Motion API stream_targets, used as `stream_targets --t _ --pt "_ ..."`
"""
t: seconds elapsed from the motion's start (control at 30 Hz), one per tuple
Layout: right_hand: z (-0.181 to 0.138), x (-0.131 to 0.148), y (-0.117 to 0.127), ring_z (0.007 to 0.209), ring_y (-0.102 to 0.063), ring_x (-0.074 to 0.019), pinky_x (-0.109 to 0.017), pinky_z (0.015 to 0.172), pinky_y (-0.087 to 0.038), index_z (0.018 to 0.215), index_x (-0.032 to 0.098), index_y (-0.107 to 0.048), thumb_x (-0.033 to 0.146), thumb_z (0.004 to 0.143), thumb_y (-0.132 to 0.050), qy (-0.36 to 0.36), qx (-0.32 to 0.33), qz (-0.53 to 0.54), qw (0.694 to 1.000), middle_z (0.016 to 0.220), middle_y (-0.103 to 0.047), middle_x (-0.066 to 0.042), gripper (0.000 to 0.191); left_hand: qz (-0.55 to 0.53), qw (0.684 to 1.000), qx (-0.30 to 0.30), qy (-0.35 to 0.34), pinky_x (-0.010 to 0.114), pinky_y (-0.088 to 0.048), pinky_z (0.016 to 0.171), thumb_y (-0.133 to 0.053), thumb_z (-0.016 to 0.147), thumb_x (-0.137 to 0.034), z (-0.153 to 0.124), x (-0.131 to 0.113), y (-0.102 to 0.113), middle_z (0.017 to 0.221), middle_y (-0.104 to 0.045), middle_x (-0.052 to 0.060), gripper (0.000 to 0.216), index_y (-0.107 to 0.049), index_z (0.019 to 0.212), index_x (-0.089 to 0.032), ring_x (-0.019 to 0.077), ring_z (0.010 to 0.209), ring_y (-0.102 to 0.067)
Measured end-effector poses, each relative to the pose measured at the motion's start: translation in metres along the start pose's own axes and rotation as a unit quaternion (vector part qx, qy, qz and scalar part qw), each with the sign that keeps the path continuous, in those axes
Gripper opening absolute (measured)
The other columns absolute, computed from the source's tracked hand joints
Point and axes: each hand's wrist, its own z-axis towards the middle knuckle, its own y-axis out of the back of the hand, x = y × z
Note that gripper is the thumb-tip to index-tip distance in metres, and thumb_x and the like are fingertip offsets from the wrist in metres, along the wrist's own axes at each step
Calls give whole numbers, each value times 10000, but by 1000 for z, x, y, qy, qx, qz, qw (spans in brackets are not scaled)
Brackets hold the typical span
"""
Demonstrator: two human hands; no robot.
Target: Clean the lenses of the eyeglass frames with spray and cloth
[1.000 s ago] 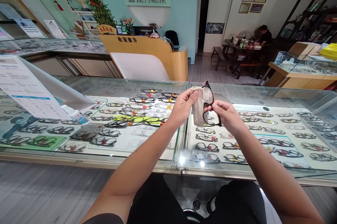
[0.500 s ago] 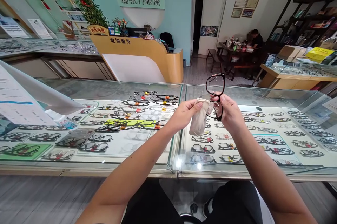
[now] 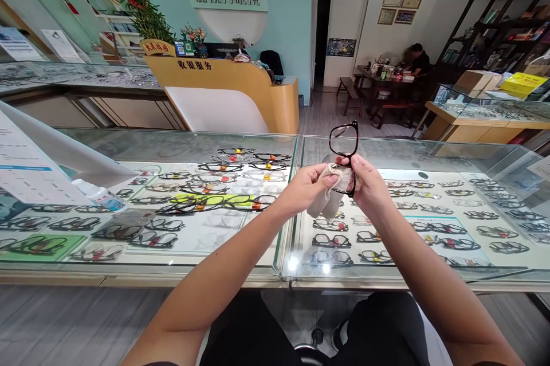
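Observation:
My right hand (image 3: 370, 181) grips a pair of dark-framed eyeglasses (image 3: 356, 140) by the middle, with one lens standing up above the fingers and the other below. In my left hand (image 3: 303, 187) is a pale beige cleaning cloth (image 3: 320, 201), pinched between thumb and fingers and pressed against the lower lens. The cloth's loose end hangs down over the glass counter. Part of the lower lens is hidden behind the cloth and fingers.
Under both hands runs a glass display case (image 3: 429, 274) with several rows of eyeglasses inside. A white bottle (image 3: 99, 195) and a folded paper sign (image 3: 26, 160) stand at the left. Farther back are a cashier desk (image 3: 283, 108) and a seated person (image 3: 419, 61).
The eyeglasses have moved slightly left, towards my left hand. My left hand has brought the cloth onto the lower lens, and the cloth is now more bunched.

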Motion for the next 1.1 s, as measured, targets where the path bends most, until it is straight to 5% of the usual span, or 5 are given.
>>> stream_targets --t 0.17,0.6,0.87,1.1 --pt "0 4 1 737 -602 -133 -235 606 -522 865 234 -780 561 785 -928 10 -9 9 1000 996 -751 -27 367 35 999 28 0 262 -424 720 -883 829 -536 -2 -4 4 894 -682 35 510 -717 1095 -133 142 763 -578" --pt "-5 -7 -10 759 -613 -123 -230 666 -532 844 244 -728 525 803 -931 31 -16 47 998 967 -724 11 349 -25 997 -70 -28 240 -441 688 -969 706 -475 -1 8 -17 812 -669 -1 504 -657 935 -152 127 721 -583" --pt "-8 -11 -14 857 -668 -164 -296 824 -579 864 276 -754 570 813 -912 36 16 34 999 980 -739 4 337 -9 987 -135 -87 237 -378 630 -867 816 -639 0 11 -24 742 -585 -17 535 -643 863 -155 113 681 -493" --pt "-8 -1 -10 810 -649 -140 -250 729 -565 858 264 -773 554 778 -944 34 -9 26 999 965 -737 0 346 -2 996 -41 -74 242 -416 689 -789 896 -660 0 4 -9 814 -618 10 531 -701 973 -142 126 739 -533"
